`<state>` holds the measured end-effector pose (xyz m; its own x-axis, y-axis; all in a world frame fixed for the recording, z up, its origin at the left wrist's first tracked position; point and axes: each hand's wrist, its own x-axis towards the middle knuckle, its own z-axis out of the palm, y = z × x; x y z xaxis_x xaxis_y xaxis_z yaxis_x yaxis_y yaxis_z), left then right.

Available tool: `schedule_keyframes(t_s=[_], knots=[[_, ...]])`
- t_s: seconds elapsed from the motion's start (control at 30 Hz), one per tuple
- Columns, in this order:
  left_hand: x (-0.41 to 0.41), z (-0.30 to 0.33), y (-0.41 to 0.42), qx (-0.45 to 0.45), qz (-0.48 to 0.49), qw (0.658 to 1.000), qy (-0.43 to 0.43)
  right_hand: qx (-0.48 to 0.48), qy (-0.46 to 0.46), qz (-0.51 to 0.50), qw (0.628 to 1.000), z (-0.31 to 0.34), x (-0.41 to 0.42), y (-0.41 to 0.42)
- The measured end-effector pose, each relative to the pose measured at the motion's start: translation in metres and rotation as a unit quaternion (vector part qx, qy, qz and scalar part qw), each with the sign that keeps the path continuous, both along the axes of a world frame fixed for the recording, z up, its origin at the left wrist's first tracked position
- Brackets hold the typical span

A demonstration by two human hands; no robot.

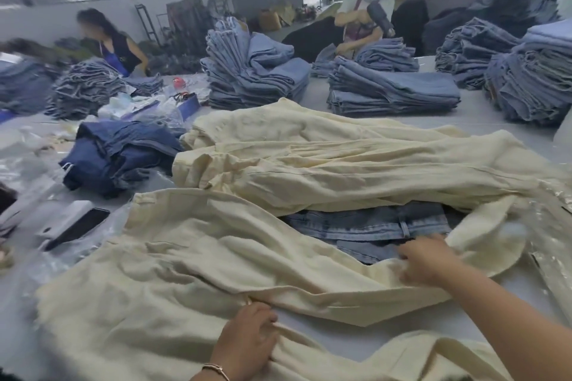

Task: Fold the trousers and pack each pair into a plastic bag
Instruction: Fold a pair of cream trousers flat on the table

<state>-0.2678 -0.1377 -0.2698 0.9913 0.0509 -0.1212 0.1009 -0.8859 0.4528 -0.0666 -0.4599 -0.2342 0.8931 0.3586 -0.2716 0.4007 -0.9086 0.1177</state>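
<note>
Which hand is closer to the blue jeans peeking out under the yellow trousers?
The right hand. It grips the cream trousers right at the near edge of the blue jeans. The left hand holds the cream cloth lower down, nearer the person, well away from the jeans.

Table (309, 96): one wide pale grey top.
Near side: cream trousers (201, 260) lie spread and rumpled, more cream pairs (340, 161) heaped just behind.
Left: a crumpled dark blue pile (117, 155), clear plastic bags (24, 164), a black phone (77, 227) on a white block.
Far side: tall stacks of folded light blue jeans (390, 93).
</note>
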Motion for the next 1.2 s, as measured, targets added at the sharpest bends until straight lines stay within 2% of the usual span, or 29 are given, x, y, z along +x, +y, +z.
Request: schedule_keyframes(t_s=[0.07,0.13,0.2,0.27,0.33,0.4,0.43,0.5,0.57,0.67,0.73,0.83,0.93,1.03,1.13,1.2], knots=[[0.01,0.003,0.005,-0.028,0.029,0.998,-0.055,0.048,-0.029,-0.002,0.998,0.012,-0.003,-0.005],[0.028,0.011,0.011,-0.04,0.071,0.99,-0.113,0.14,-0.054,-0.018,0.989,0.035,-0.012,-0.013],[0.054,0.022,0.015,-0.044,0.115,0.98,-0.158,0.256,-0.071,-0.048,0.963,0.063,-0.025,-0.025],[0.084,0.037,0.014,-0.056,0.129,0.973,-0.18,0.313,-0.148,-0.029,0.938,0.09,-0.044,-0.032],[0.117,0.05,0.004,-0.061,0.081,0.98,-0.173,0.345,-0.252,0.029,0.904,0.115,-0.061,-0.034],[0.148,0.057,-0.008,0.022,-0.021,0.986,-0.162,0.367,-0.313,0.089,0.872,0.135,-0.076,-0.033],[0.162,0.059,-0.012,0.068,-0.059,0.983,-0.16,0.376,-0.314,0.109,0.865,0.142,-0.082,-0.032],[0.185,0.062,-0.017,0.097,-0.081,0.98,-0.155,0.397,-0.26,0.108,0.873,0.151,-0.091,-0.031],[0.202,0.061,-0.018,0.113,-0.111,0.98,-0.118,0.39,-0.148,0.063,0.907,0.152,-0.09,-0.035],[0.213,0.059,-0.008,0.146,-0.138,0.979,-0.038,0.242,0.103,-0.048,0.964,0.145,-0.078,-0.047],[0.214,0.061,0.006,0.112,-0.101,0.987,-0.055,0.104,0.24,-0.09,0.961,0.137,-0.067,-0.058],[0.219,0.061,0.013,0.151,-0.085,0.979,-0.107,0.013,0.28,-0.136,0.95,0.126,-0.049,-0.073],[0.231,0.064,0.008,0.176,-0.047,0.978,-0.105,-0.042,0.211,-0.186,0.959,0.138,-0.022,-0.089],[0.246,0.068,0.006,0.19,0.019,0.978,-0.083,0.006,0.121,-0.246,0.962,0.157,0.012,-0.101],[0.248,0.066,0.003,0.232,0.04,0.968,-0.086,0.021,-0.077,-0.286,0.955,0.15,0.041,-0.098],[0.241,0.064,0.0,0.21,0.052,0.967,-0.136,-0.012,-0.213,-0.297,0.931,0.128,0.048,-0.091]])
